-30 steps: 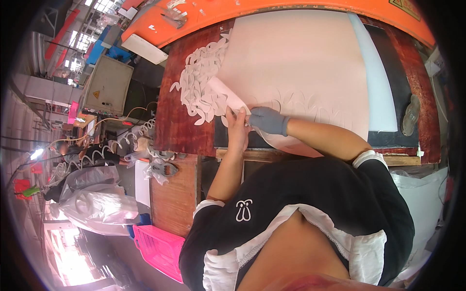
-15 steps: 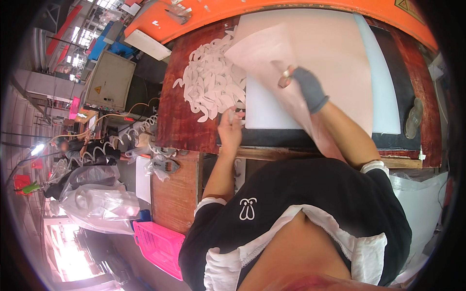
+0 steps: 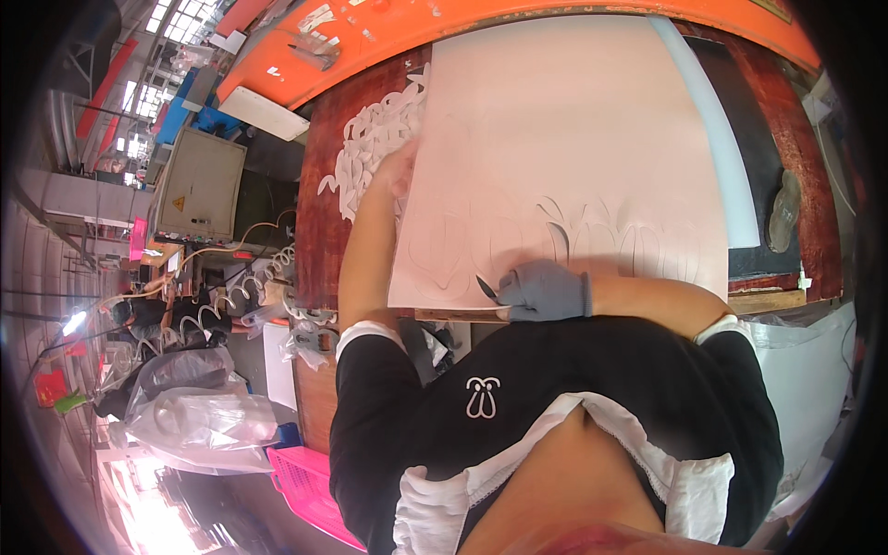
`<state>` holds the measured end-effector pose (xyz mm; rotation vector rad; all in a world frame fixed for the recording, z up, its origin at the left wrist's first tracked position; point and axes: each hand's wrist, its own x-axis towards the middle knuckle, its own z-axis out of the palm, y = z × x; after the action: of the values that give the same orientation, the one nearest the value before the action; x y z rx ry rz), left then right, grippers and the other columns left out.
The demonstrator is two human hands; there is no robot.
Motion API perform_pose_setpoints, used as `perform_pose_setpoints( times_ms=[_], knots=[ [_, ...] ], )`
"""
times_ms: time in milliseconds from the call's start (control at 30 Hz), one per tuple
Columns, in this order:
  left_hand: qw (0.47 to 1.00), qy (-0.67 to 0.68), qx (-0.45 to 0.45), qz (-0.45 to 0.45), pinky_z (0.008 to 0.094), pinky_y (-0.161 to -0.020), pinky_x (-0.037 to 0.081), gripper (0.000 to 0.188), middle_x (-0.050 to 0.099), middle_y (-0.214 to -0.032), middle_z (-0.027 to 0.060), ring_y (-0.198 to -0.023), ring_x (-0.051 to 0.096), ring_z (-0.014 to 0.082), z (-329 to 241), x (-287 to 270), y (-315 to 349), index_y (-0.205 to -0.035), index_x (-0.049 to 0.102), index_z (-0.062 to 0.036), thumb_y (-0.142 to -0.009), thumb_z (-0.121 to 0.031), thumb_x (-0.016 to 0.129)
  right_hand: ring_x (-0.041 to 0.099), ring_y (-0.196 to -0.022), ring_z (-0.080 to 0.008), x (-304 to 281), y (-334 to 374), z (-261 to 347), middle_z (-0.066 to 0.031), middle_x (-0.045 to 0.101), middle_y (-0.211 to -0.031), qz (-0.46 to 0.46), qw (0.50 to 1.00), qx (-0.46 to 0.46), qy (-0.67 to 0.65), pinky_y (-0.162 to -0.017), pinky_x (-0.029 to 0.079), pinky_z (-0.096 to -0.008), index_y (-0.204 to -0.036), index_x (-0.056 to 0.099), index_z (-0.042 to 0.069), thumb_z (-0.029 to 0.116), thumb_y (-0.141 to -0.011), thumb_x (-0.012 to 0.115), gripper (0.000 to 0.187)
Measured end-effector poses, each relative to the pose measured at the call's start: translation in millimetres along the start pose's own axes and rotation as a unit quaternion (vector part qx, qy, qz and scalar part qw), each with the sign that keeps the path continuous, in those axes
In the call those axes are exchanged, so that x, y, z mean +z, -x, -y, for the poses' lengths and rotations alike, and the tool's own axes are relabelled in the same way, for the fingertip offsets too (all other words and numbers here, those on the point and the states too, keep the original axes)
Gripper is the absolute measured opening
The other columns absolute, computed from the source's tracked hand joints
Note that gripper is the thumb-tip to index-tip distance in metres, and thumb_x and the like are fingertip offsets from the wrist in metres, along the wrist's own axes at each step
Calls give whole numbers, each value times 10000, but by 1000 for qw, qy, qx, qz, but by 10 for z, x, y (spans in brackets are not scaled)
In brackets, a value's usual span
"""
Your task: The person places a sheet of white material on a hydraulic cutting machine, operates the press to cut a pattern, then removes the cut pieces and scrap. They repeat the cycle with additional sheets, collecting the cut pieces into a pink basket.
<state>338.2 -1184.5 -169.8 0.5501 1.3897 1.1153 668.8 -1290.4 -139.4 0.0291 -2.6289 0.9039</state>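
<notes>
A large pale pink sheet [image 3: 564, 111] lies spread over the board, with curved cut outlines along its near side and dark curved gaps among them. My right hand [image 3: 546, 289], in a grey glove with bare fingertips, is at the sheet's near edge, its fingers bent around that edge beside a dark curved sliver. My left hand [image 3: 398, 171] is at the sheet's left edge, next to a heap of pale curved cut pieces [image 3: 370, 139]; its fingers are blurred. A light blue sheet [image 3: 712, 102] shows from under the pink one at the right.
An orange machine beam [image 3: 388, 37] spans the far side. A dark flat object [image 3: 785, 211] lies on the black mat [image 3: 740, 111] at the right. Left of the table are a metal cabinet [image 3: 199, 185], a coiled hose [image 3: 217, 301], plastic bags [image 3: 199, 416] and a pink basket [image 3: 310, 490].
The pink sheet has gone from folded back to spread flat, covering most of the blue sheet. My right hand came down to the near edge; my left hand moved up and left.
</notes>
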Motion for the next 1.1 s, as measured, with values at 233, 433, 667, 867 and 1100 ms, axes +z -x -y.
perform_pose_setpoints(
  times_ms=[233,433,667,867,1100],
  knots=[
    [982,-146,116,19,330,-780,499,367,620,-1008,114,-859,617,208,-84,373,-156,-1141,530,15,-776,-12,510,518,-673,-238,-544,328,-164,-101,529,-699,53,972,85,-211,-645,419,-375,-733,541,9,354,-847,535,363],
    [979,-133,155,27,257,-711,486,469,623,-1000,96,-819,615,168,-265,727,134,-1236,482,-20,-773,55,472,491,-1131,-245,-1070,-263,-1363,-172,499,-1242,-256,882,374,-131,-951,386,-306,-1297,404,-13,369,-836,561,619],
    [950,-204,238,-19,255,-718,452,363,633,-913,85,-801,588,152,-191,799,139,-1064,599,0,-721,33,488,487,-1144,-291,-801,-1314,-2276,-204,509,-1230,-132,869,453,-146,-950,368,-357,-1212,502,-11,518,-837,387,658],
    [924,-249,289,-29,273,-725,445,348,641,-882,104,-804,590,162,-136,838,66,-1052,606,-18,-720,-12,497,566,-910,-249,-774,-1331,-2167,-167,594,-1024,-211,810,475,-273,-838,405,-342,-1069,580,-21,512,-851,328,628],
    [801,-464,365,-96,372,-741,455,326,617,-905,161,-843,595,288,-315,1058,145,-1029,593,-25,-726,-54,476,567,-750,-237,-870,-1295,-2164,-145,577,-949,-205,764,513,-334,-733,445,-327,-994,593,-6,529,-839,364,603]
  ],
)
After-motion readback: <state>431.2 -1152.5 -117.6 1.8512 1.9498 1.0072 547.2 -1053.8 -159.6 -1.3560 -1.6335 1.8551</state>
